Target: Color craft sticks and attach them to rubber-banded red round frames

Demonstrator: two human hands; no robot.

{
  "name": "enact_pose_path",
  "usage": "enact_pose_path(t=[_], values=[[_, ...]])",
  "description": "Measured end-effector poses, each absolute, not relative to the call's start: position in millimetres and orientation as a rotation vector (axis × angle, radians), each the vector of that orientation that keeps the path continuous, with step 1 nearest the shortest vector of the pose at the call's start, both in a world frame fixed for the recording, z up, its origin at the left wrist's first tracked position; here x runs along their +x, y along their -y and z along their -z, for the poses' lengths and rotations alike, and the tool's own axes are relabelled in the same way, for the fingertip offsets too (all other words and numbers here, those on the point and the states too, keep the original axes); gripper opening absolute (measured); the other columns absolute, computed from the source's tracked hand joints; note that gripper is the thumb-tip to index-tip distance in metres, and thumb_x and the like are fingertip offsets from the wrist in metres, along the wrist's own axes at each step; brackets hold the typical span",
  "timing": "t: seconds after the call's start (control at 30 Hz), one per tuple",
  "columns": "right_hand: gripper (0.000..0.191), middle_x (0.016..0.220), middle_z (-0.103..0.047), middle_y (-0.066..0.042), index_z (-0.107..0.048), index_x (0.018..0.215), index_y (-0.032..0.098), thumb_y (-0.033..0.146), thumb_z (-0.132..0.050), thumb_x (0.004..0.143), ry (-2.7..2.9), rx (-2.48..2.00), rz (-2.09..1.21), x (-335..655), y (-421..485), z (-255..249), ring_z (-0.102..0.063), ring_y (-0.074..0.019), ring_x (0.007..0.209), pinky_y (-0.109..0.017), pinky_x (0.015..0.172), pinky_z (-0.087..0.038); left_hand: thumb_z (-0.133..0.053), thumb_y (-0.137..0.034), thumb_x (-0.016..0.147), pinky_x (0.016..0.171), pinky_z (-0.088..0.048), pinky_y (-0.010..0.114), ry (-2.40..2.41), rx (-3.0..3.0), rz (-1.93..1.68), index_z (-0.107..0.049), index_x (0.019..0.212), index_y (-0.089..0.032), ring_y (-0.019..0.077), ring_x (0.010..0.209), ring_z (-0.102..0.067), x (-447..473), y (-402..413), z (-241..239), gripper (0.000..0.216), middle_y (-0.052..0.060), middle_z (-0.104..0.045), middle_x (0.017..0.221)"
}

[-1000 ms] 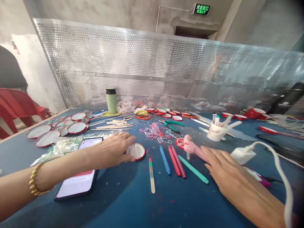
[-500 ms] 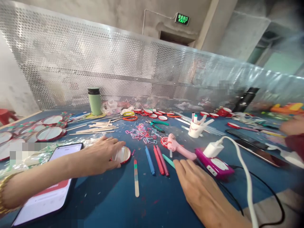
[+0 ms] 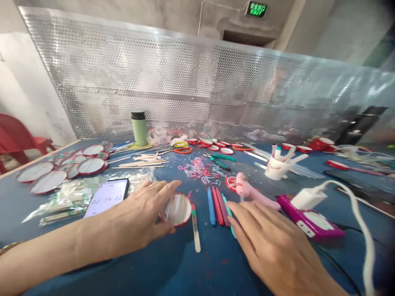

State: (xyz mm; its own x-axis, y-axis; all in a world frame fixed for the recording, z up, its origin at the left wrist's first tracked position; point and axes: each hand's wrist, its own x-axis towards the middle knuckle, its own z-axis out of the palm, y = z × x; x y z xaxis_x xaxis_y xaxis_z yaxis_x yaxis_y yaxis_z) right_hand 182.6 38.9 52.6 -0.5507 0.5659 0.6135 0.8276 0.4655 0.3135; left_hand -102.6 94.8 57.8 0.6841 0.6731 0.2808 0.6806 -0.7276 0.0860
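At the left of the counter (image 3: 160,275), larger red-rimmed discs (image 3: 91,166) lie piled behind a clear bag (image 3: 72,199) of sticks and a phone (image 3: 109,195). Next comes the left hand (image 3: 137,218), thumb and fingers spread about the left edge of a small round disc (image 3: 177,209) lying flat; whether they press on it, I cannot tell. The disc looks light, stiff and smooth-faced, perhaps brittle, so its red rim seems the safest hold. Just right of it lies a painted stick (image 3: 195,234), thin and likely easy to snap, best taken by its bare near end. Further right, a blue pen (image 3: 211,207), red and pink pens (image 3: 219,209) and a teal pen (image 3: 225,200) lie side by side, probably light, hard and apt to roll; mid-barrel suits them. The right hand (image 3: 274,242), well apart from the left, has its fingertips at the teal pen; its grip is unclear. Beyond it rest a pink glue gun (image 3: 257,194) and a purple power strip (image 3: 317,228).
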Motion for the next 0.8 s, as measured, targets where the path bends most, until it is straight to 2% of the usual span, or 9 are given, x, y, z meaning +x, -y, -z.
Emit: enact_pose_path(t=[0.07, 0.2, 0.4, 0.5, 0.6, 0.7, 0.8], values=[[0.021, 0.089, -0.072, -0.009, -0.065, 0.103, 0.015, 0.014, -0.045, 0.1, 2.259, -1.064, 0.66, 178.2, -40.2, -60.6, -0.066, -0.023, 0.081, -0.037, 0.074, -0.051, -0.061, -0.029, 0.091, 0.105, -0.048, 0.047, 1.108, -2.871, 0.491, -0.025, 0.151, -0.019, 0.0296, 0.126, -0.056, -103.4, -85.9, -54.8, 0.071, 0.017, -0.057, 0.137], [0.025, 0.09, -0.072, -0.007, -0.067, 0.099, 0.017, 0.013, -0.042, 0.101, 2.375, -0.947, 0.399, 163.5, -44.8, -61.2, -0.065, -0.0207, 0.083, -0.036, 0.078, -0.051, -0.059, -0.024, 0.092, 0.109, -0.046, 0.05, 1.115, -2.823, 0.537, -0.023, 0.149, -0.018, 0.0316, 0.134, -0.05, -103.1, -78.3, -48.1, 0.068, 0.019, -0.051, 0.142], [0.031, 0.091, -0.073, -0.011, -0.068, 0.106, 0.013, 0.013, -0.037, 0.101, 2.485, -0.941, 0.534, 168.6, -57.0, -41.0, -0.066, -0.0244, 0.085, -0.041, 0.076, -0.052, -0.062, -0.023, 0.09, 0.109, -0.048, 0.048, 1.108, -2.857, 0.575, -0.016, 0.152, -0.02, 0.0298, 0.135, -0.049, -99.2, -71.2, -47.2, 0.077, 0.018, -0.05, 0.143], [0.031, 0.086, -0.073, -0.01, -0.069, 0.098, 0.015, 0.017, -0.038, 0.102, 2.459, -0.965, 0.569, 178.0, -58.5, -39.4, -0.067, -0.0263, 0.083, -0.044, 0.076, -0.054, -0.064, -0.024, 0.089, 0.108, -0.05, 0.045, 1.113, -2.858, 0.58, -0.021, 0.151, -0.02, 0.0288, 0.131, -0.054, -94.4, -64.6, -50.0, 0.076, 0.017, -0.054, 0.14], [0.026, 0.096, -0.074, -0.01, -0.067, 0.106, 0.017, 0.023, -0.042, 0.103, 2.365, -0.986, 0.475, 179.1, -52.5, -42.9, -0.07, -0.0271, 0.091, -0.044, 0.081, -0.056, -0.065, -0.029, 0.088, 0.106, -0.052, 0.041, 1.057, -2.826, 0.624, -0.025, 0.148, -0.016, 0.0285, 0.128, -0.057, -88.9, -58.7, -53.1, 0.073, 0.018, -0.057, 0.138], [0.025, 0.103, -0.075, -0.009, -0.06, 0.123, 0.019, 0.026, -0.05, 0.101, 2.216, -0.991, 0.228, 169.1, -44.6, -46.1, -0.073, -0.0225, 0.088, -0.035, 0.077, -0.061, -0.063, -0.029, 0.091, 0.104, -0.054, 0.037, 0.953, -2.752, 0.714, -0.029, 0.146, -0.011, 0.0278, 0.125, -0.06, -85.4, -53.0, -53.7, 0.067, 0.02, -0.062, 0.133], [0.023, 0.088, -0.076, -0.001, -0.059, 0.12, 0.024, 0.021, -0.055, 0.097, 2.115, -1.002, -0.228, 157.3, -39.0, -45.7, -0.073, -0.0141, 0.065, -0.02, 0.058, -0.06, -0.058, -0.021, 0.093, 0.103, -0.054, 0.038, 0.747, -2.617, 0.766, -0.038, 0.143, -0.014, 0.0276, 0.125, -0.061, -85.8, -45.3, -47.9, 0.054, 0.017, -0.066, 0.129]])
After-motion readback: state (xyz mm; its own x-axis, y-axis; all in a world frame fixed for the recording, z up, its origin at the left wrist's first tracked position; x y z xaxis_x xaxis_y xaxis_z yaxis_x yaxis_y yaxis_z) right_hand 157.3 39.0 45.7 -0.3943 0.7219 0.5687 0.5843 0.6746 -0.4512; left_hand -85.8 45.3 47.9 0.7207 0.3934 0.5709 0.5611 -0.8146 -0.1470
